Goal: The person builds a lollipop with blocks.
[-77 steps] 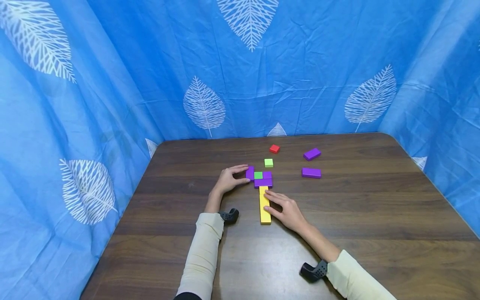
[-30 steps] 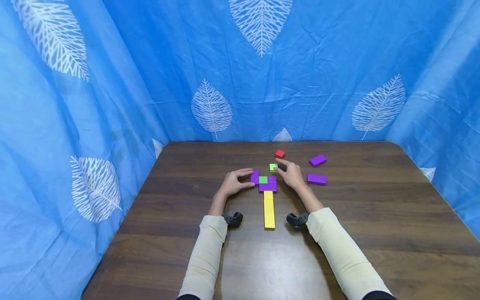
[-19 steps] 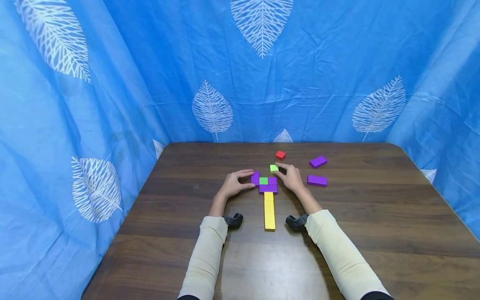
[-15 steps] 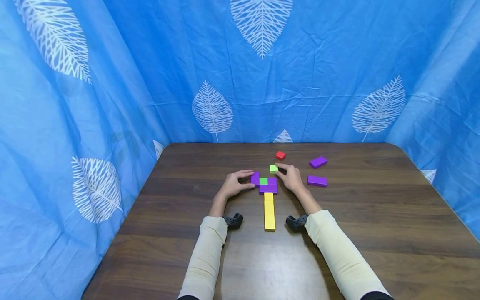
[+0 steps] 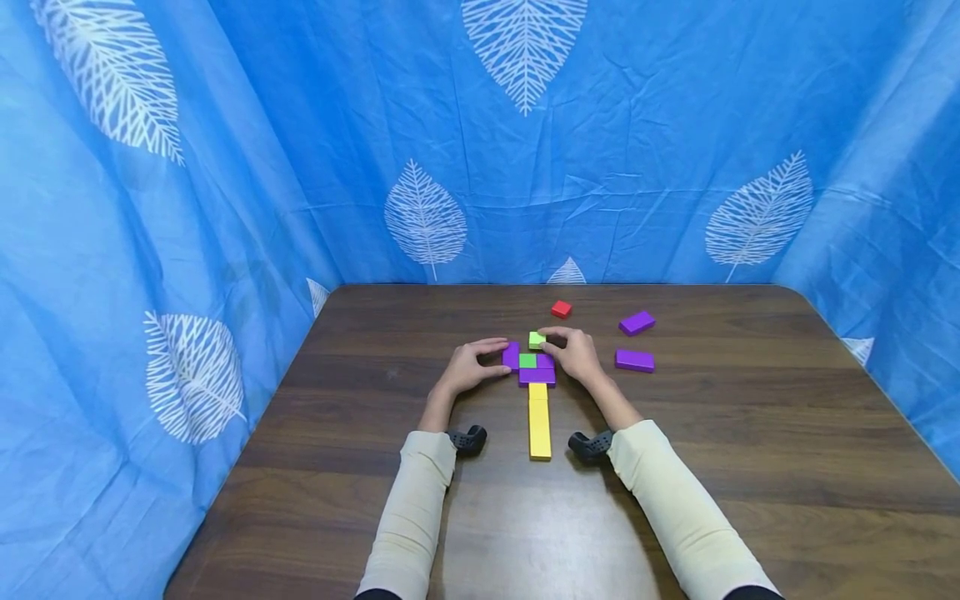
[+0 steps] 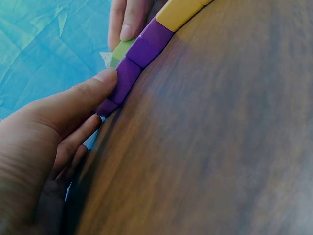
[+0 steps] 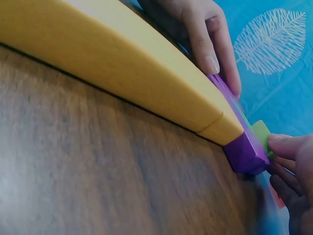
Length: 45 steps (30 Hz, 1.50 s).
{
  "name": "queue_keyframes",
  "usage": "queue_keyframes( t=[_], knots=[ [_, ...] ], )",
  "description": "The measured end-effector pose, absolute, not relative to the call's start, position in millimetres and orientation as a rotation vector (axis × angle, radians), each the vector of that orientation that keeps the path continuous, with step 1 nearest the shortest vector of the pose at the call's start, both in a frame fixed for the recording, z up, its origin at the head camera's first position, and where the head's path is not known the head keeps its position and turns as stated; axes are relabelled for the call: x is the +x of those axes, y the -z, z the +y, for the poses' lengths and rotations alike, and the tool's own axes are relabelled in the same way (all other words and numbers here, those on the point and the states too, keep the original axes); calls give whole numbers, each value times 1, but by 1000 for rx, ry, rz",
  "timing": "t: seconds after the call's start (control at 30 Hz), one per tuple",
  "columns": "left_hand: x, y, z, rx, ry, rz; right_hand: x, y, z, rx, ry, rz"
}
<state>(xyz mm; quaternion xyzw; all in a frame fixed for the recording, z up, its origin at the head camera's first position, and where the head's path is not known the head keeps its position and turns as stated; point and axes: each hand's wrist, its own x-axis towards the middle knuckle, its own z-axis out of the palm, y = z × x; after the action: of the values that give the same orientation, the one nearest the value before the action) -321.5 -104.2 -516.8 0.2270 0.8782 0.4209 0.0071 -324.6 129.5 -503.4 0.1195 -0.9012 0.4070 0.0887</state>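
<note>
Lime block (image 5: 536,338) (red block (image 5: 561,309) beyond it) is pinched by right fingers (image 5: 555,331).

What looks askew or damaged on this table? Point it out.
Two loose pieces lie askew: the farther purple block at the right is slanted, unlike the nearer, straighter purple block, and the small red block is turned at an angle. No damage shows.

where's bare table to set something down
Bare table lies right of the two loose purple blocks, left of the left hand, and between the sleeves, nearer than the yellow blocks. It's crowded between that hand and the right hand, where the lime block, green block and purple cluster sit.
</note>
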Motion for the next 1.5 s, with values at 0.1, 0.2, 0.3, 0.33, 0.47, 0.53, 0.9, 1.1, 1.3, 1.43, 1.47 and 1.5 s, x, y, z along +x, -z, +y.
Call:
queue_keyframes(
  t=[0.1,0.2,0.3,0.33,0.47,0.53,0.9,1.1,1.3,1.43,1.47,1.5],
  knots=[
    [-322,517,-104,736,-1323,2754,-324,503,127,378,-1210,-2691],
    [-322,517,-104,761,-1333,2762,-324,503,125,385,-1209,-2704],
    [-322,517,-104,760,-1339,2759,-324,503,125,381,-1213,-2715],
    [-322,517,-104,757,-1338,2759,-324,503,125,383,-1210,-2721],
    [-323,517,-104,738,-1337,2753,-324,503,124,396,-1201,-2743],
    [-323,517,-104,734,-1341,2751,-323,503,124,407,-1200,-2755],
    [-323,517,-105,740,-1334,2751,-322,505,123,476,-1221,-2773],
    [-323,517,-104,734,-1331,2749,-321,505,122,496,-1212,-2769],
    [-322,517,-104,726,-1339,2740,-320,506,121,496,-1213,-2769],
    [-323,517,-104,720,-1339,2738,-320,505,121,512,-1227,-2764],
    [-323,517,-104,722,-1339,2738,-320,505,122,520,-1236,-2756],
    [-323,516,-104,724,-1339,2738,-320,505,122,526,-1244,-2745]
  ],
)
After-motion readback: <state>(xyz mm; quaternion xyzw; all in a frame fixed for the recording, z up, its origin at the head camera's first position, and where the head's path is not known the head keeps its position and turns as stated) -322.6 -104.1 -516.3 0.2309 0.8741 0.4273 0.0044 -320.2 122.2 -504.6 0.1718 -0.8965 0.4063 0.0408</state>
